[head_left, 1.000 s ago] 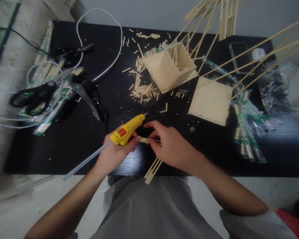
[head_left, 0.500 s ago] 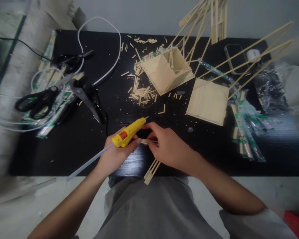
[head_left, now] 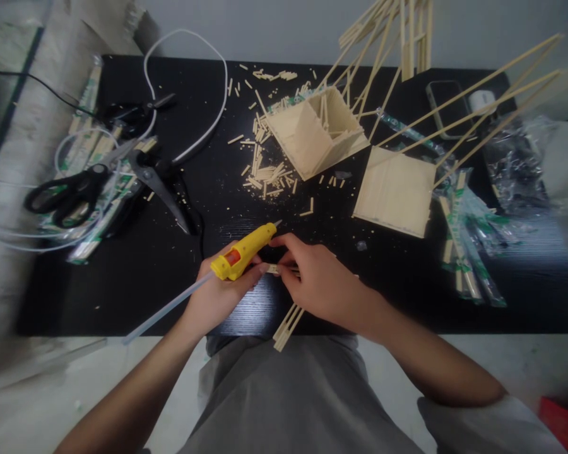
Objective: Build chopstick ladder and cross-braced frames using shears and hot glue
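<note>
My left hand [head_left: 218, 287] is closed around a yellow glue gun [head_left: 246, 252], whose nozzle points up and to the right. A long translucent glue stick [head_left: 170, 309] sticks out of its back end. Between the left thumb and my right hand [head_left: 315, 274] shows a short piece of light wooden stick [head_left: 271, 268]. The right fingers pinch this piece, with the index finger bent close below the nozzle. Several thin wooden sticks [head_left: 288, 328] run beneath the right hand and jut past the table's front edge. How they join the short piece is hidden by the hand.
Stick-built boxes and panels [head_left: 394, 189] with long legs stand at the back right. Cut stick bits [head_left: 269, 180] lie scattered mid-table. Black-handled scissors [head_left: 71, 192], cutters [head_left: 156, 186] and a white cable [head_left: 227, 82] are left; wrapped chopsticks [head_left: 464, 252] and a phone [head_left: 447, 110] are right.
The view has shifted very slightly. Both hands, the glue gun and the sticks keep almost the same position.
</note>
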Demonstrator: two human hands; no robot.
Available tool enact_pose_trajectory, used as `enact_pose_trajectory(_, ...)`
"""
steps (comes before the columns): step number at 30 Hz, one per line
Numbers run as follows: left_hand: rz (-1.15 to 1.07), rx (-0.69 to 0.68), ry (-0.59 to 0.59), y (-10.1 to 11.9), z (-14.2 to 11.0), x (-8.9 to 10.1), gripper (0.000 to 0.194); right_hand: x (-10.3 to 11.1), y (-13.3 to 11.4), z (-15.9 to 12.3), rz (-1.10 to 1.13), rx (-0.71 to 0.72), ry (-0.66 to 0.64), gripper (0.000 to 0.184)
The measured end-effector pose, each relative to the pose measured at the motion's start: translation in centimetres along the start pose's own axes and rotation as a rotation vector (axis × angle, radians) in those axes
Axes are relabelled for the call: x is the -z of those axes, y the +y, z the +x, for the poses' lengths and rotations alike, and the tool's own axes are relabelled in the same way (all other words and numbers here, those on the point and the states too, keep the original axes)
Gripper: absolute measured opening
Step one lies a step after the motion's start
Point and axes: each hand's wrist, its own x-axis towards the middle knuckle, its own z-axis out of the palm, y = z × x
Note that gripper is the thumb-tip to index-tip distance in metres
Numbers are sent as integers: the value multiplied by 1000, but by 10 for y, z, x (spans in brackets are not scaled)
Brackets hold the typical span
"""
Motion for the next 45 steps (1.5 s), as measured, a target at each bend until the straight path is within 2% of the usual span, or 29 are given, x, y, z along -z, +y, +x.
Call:
enact_pose_trajectory(8,45,-27,28,0,-1,0,15,-2,2,-1,-37,26,14,32)
enact_pose_trajectory(16,-66,-57,101,3,0,-4,10,0,0,-5,-80,14,-19,31)
enact_pose_trajectory(20,-62,-40,104,2,0,-3,14,5,-1,-7,-73,-6,-37,31)
enact_pose_trajectory(25,-45,-34,104,2,1,-2,17,17,8,-12,-129,103,11,28)
enact_pose_trajectory(31,-133,-35,104,9,4,1,24,47,22,-10,-44,154,114,21)
enact_pose_trajectory(34,-161,-7,64,12,9,6,30,60,33,-2,-42,217,136,18)
enact_pose_trajectory(38,-120,45,-20,16,22,16,35,68,51,8,-14,314,95,13)
enact_pose_trajectory(41,-73,16,-43,23,35,21,35,69,63,10,12,371,38,11)
enact_pose_trajectory(45,-33,-31,-113,38,54,22,34,70,71,6,23,439,-60,29)
